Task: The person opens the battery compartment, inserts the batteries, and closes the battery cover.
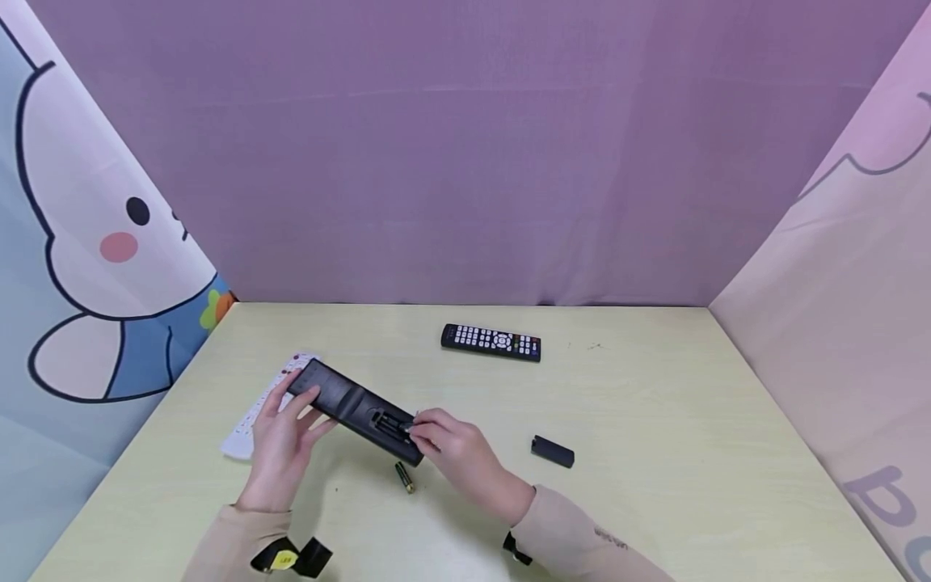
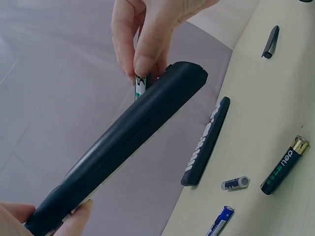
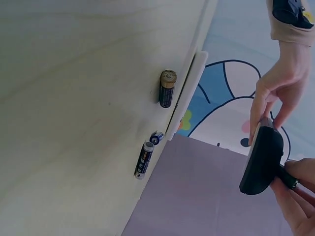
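One remote [image 1: 340, 396] held | loose batteries [image 1: 404, 478]: head one, left wrist three

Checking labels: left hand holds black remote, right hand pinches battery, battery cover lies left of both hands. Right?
Wrong side: left hand holds the black remote, right hand pinches a battery, but the head view shows the battery cover right of both hands.

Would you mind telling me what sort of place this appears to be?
Probably a makeshift recording booth: a plain purple cloth backdrop stands behind a pale wood-look table, with a cartoon-printed sheet along its left side.
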The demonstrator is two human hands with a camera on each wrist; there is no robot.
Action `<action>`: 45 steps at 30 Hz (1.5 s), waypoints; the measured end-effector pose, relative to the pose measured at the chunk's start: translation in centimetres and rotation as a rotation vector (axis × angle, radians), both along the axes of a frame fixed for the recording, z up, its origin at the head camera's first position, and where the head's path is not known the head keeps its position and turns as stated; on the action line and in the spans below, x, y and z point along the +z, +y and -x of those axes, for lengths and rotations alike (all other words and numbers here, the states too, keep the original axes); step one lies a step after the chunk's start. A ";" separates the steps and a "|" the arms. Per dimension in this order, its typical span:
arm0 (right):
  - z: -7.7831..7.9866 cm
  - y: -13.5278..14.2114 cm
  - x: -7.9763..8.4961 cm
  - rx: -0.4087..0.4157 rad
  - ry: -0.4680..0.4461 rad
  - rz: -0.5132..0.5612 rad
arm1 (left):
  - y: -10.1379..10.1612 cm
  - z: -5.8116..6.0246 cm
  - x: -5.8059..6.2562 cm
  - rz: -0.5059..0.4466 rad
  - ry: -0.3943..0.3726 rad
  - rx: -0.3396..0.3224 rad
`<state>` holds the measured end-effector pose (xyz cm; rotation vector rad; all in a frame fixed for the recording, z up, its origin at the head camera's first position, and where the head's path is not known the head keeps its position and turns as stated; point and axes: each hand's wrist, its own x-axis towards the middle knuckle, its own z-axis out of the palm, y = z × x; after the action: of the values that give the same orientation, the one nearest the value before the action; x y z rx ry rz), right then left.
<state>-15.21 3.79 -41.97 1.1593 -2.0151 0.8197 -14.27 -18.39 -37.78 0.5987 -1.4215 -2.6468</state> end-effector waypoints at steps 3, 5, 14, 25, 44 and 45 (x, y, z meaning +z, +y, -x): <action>-0.1 0.2 0.1 -0.039 0.099 -0.094 | 0.1 0.0 0.0 0.005 0.003 -0.004; -0.2 0.4 0.1 -0.063 0.150 -0.144 | 0.2 0.0 0.1 0.005 -0.002 0.000; -0.1 1.0 -0.1 -0.034 0.096 -0.139 | 0.5 0.0 0.3 0.026 -0.022 -0.024; 0.6 3.4 -0.1 0.313 -0.895 0.069 | 0.4 0.0 0.3 0.053 -0.037 -0.077; 0.3 3.6 0.3 0.387 -1.111 0.091 | 0.8 0.0 0.1 0.078 -0.015 -0.123; 0.3 3.6 0.3 0.387 -1.105 0.092 | 0.9 0.1 0.1 0.076 -0.016 -0.124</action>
<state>-15.48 7.37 -41.70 1.1692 -2.5342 2.0637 -14.33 -17.53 -37.67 0.5415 -1.6063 -2.6707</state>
